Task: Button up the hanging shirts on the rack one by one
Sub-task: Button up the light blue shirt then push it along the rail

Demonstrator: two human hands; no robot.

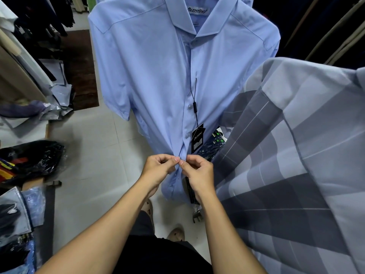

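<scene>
Clear plastic bags [37,157] holding dark folded garments lie at the floor's left edge. The left hand [158,169] and right hand [199,171] pinch the light blue shirt [150,76] low on its placket — the button there hidden by fingertips. A grey checked shirt [292,165] hangs right, cut off.

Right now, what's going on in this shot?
A person is buttoning a light blue shirt that hangs in front of them. The left hand and the right hand both pinch the front placket low down, at one of the lower buttons. The buttons above that spot look fastened, and a black price tag dangles on a cord beside the placket. A grey checked shirt hangs close by on the right, not being touched.
</scene>
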